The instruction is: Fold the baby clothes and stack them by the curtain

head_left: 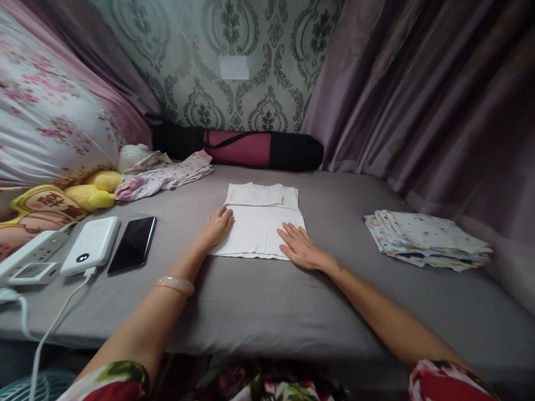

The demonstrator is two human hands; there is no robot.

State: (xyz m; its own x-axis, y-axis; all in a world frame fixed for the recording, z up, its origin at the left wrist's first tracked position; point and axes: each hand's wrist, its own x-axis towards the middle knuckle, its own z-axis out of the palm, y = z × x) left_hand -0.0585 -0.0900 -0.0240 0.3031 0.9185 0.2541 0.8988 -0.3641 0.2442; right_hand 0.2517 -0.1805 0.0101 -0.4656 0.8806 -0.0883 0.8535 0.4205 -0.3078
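White cloth [257,229], laid flat, far part apparently folded over.
Phone [132,245] left of left hand [220,224], which rests slightly curled on cloth's left edge, no grip seen; right hand [301,248] open, palm down at right edge, likely steadying it; folded stack [430,236] farther right, apparently leaving working room.

White cloth [253,231], which I view remotely, lies flat between the left hand [219,224] and the right hand [304,249], its sides partly beneath them, with a folded band [254,195] beyond the grip and faint creases between.
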